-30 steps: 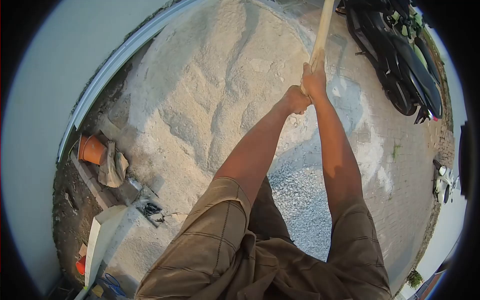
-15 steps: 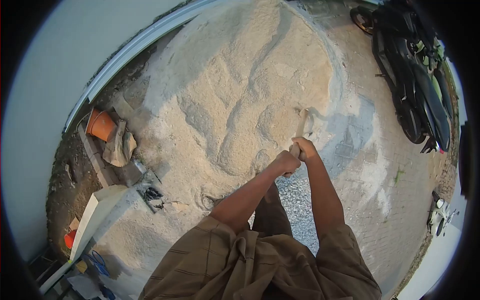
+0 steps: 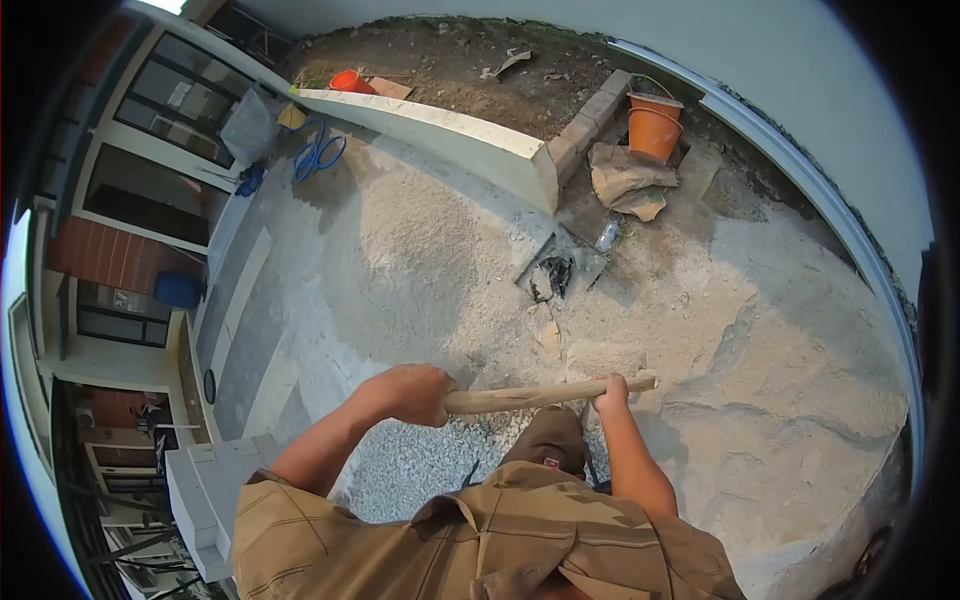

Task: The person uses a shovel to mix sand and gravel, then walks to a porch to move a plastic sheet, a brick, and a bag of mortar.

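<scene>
I hold a pale wooden handle [image 3: 545,394] level in front of my body, over a big heap of sand [image 3: 760,330]. My left hand [image 3: 412,392] is closed around its left end. My right hand [image 3: 610,391] grips it near its right end. Whatever tool head the handle carries is out of sight. My tan shirt and dark trousers fill the bottom of the view, with grey gravel [image 3: 420,465] under my feet.
An orange bucket [image 3: 655,125] stands by a crumpled sack [image 3: 622,178] and a row of bricks [image 3: 585,120] at the back. A white low wall [image 3: 450,135], a blue hose [image 3: 318,152] and a second orange tub [image 3: 350,80] lie behind. A building with windows stands left.
I have turned left, so the motorbike is gone from view and the building has appeared. The handle has swung from pointing away to lying level, and my hands have spread apart on it.
</scene>
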`<state>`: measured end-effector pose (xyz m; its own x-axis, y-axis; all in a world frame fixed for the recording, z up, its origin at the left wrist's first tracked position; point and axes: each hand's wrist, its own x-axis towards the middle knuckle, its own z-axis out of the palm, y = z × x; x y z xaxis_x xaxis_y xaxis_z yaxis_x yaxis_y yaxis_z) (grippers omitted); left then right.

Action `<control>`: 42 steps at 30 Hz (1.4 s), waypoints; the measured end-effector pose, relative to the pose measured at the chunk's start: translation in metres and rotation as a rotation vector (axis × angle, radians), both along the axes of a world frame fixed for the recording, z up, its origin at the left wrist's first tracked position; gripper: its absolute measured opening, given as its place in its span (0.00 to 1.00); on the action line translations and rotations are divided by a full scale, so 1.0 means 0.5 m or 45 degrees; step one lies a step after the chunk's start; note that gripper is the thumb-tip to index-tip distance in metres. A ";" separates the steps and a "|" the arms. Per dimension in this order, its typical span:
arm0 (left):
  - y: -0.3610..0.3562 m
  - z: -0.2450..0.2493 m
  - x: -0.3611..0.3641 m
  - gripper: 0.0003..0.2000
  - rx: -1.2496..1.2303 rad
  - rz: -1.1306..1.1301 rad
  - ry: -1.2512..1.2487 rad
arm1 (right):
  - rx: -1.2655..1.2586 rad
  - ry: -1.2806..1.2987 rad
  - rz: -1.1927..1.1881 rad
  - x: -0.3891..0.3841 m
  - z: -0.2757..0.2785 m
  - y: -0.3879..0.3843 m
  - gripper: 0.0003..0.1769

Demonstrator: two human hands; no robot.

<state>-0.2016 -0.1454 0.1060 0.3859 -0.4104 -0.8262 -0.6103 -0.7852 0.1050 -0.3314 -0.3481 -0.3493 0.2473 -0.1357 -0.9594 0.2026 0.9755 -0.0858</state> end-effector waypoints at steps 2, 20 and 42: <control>0.104 0.167 0.070 0.14 0.100 0.193 -0.570 | 0.288 -0.329 0.085 0.206 0.177 0.158 0.23; -0.183 -0.642 -0.112 0.17 -0.448 -0.336 0.526 | -0.709 0.449 -0.272 -0.422 0.201 -0.440 0.21; -0.836 -0.645 -0.938 0.22 0.131 -0.846 0.613 | -0.546 0.628 -0.456 -0.883 -0.024 -0.386 0.34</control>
